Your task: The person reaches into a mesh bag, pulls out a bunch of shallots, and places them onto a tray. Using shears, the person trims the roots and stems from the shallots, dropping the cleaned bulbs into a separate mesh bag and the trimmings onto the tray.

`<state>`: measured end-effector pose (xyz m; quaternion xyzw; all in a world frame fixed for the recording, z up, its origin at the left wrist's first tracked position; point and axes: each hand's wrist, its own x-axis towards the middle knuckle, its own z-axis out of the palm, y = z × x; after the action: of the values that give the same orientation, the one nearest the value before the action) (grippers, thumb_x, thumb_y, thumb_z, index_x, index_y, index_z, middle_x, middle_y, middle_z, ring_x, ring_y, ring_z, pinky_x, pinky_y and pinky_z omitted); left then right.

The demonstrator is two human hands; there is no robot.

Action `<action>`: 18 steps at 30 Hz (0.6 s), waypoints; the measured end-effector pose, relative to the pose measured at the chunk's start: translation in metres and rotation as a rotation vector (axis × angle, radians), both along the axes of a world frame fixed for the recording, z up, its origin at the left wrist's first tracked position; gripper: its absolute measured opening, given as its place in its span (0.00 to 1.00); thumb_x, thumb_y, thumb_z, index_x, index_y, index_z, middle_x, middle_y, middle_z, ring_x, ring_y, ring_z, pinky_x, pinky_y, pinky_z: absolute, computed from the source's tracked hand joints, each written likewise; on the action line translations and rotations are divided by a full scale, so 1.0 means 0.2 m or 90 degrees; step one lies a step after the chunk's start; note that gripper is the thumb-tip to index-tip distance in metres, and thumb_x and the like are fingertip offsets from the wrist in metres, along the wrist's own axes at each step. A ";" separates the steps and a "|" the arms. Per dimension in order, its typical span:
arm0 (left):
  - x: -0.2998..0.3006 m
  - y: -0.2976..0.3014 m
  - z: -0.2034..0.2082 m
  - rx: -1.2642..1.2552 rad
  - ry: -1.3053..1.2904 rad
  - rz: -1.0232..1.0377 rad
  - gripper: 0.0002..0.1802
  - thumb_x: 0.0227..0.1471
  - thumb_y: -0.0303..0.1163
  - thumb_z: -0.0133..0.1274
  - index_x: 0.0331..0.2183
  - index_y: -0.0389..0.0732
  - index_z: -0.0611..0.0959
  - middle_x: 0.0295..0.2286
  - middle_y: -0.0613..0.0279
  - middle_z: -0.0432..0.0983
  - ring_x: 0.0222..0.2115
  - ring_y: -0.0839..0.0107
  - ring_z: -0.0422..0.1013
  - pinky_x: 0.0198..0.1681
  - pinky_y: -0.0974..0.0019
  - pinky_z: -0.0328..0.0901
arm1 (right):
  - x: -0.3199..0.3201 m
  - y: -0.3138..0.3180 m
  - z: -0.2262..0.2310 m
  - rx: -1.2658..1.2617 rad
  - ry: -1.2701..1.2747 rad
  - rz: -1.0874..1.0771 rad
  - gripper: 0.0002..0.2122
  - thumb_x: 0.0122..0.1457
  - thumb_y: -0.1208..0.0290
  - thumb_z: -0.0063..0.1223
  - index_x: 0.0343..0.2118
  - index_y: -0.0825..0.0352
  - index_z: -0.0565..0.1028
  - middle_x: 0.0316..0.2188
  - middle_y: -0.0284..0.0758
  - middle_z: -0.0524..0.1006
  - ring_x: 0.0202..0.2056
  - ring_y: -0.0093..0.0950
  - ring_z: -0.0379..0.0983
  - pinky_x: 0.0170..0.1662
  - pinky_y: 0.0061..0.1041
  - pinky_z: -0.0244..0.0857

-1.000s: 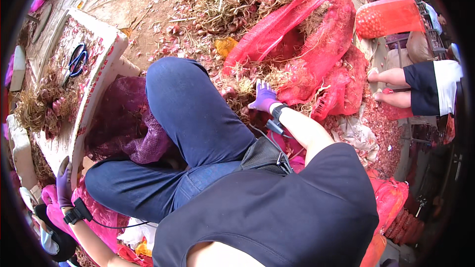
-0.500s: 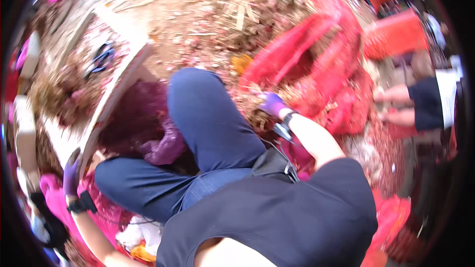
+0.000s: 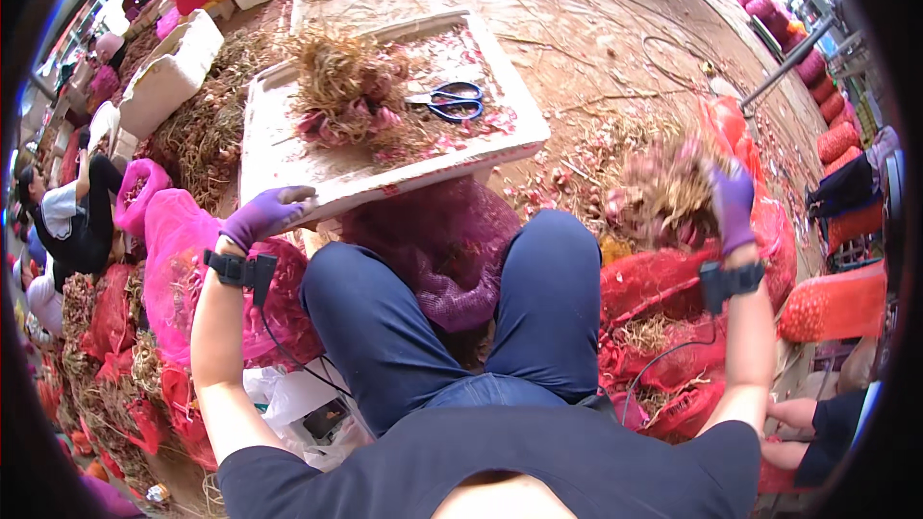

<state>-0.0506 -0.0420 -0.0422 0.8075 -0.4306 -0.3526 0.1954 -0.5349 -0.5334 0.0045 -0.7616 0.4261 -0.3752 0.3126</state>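
Head view: blue-handled scissors [image 3: 440, 98] lie beside bulbs [image 3: 348, 91] on white tray [image 3: 277, 149]

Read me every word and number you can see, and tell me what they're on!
None that I can read.
Tray: red marks on its near side, too small and blurred to read.
Scissors: no words that I can make out.
Bags farther off: too small to tell.
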 end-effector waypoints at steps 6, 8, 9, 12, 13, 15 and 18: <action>0.23 -0.33 0.10 -0.212 -0.283 0.170 0.52 0.42 0.57 0.59 0.55 0.25 0.60 0.51 0.33 0.63 0.54 0.50 0.60 0.57 0.59 0.55 | 0.93 -0.12 0.58 -0.140 0.003 0.123 0.14 0.54 0.62 0.56 0.34 0.71 0.77 0.29 0.31 0.78 0.29 0.20 0.71 0.35 0.23 0.64; 0.26 -0.54 0.16 -0.286 -0.322 0.194 0.59 0.37 0.59 0.62 0.56 0.25 0.56 0.53 0.31 0.58 0.56 0.48 0.57 0.59 0.59 0.53 | 1.27 -0.08 0.61 -0.234 -0.018 0.149 0.16 0.52 0.58 0.57 0.28 0.71 0.78 0.25 0.36 0.78 0.27 0.25 0.73 0.34 0.27 0.65; 0.34 -0.61 0.13 -0.320 -0.287 0.169 0.61 0.34 0.60 0.64 0.56 0.25 0.56 0.52 0.32 0.58 0.56 0.47 0.56 0.59 0.60 0.52 | 1.46 -0.01 0.61 -0.235 -0.064 0.172 0.17 0.50 0.57 0.57 0.24 0.71 0.77 0.22 0.41 0.78 0.26 0.28 0.74 0.33 0.29 0.65; 0.44 -0.83 0.01 -0.333 -0.383 0.232 0.47 0.36 0.49 0.64 0.53 0.34 0.63 0.47 0.38 0.67 0.50 0.47 0.63 0.54 0.59 0.58 | 1.89 0.11 0.60 -0.264 0.030 0.151 0.21 0.48 0.51 0.55 0.27 0.70 0.78 0.28 0.47 0.78 0.34 0.40 0.76 0.39 0.32 0.67; 0.45 -0.86 0.03 -0.243 -0.340 0.233 0.38 0.39 0.43 0.62 0.50 0.38 0.68 0.44 0.41 0.70 0.48 0.48 0.67 0.51 0.58 0.61 | 2.01 0.14 0.57 -0.192 0.038 0.134 0.22 0.47 0.49 0.55 0.28 0.70 0.78 0.31 0.48 0.78 0.37 0.43 0.75 0.41 0.32 0.67; 0.56 -0.81 0.05 -0.232 -0.390 0.277 0.29 0.40 0.39 0.58 0.45 0.40 0.72 0.40 0.43 0.73 0.44 0.48 0.69 0.48 0.57 0.63 | 2.25 0.24 0.48 -0.145 -0.013 0.095 0.24 0.45 0.49 0.57 0.31 0.70 0.78 0.33 0.49 0.77 0.39 0.42 0.75 0.43 0.31 0.66; 0.59 -0.76 0.18 -0.337 -0.456 0.365 0.13 0.44 0.35 0.51 0.33 0.41 0.78 0.31 0.45 0.76 0.36 0.47 0.72 0.40 0.55 0.66 | 2.45 0.27 0.36 -0.097 -0.126 0.116 0.21 0.45 0.53 0.56 0.30 0.71 0.77 0.34 0.51 0.76 0.39 0.46 0.73 0.40 0.34 0.66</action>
<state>0.0679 -0.1948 -0.0058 0.8858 -0.3066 0.1334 0.3217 -0.0453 -0.4784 0.0759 -0.7779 0.2922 -0.4499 0.3271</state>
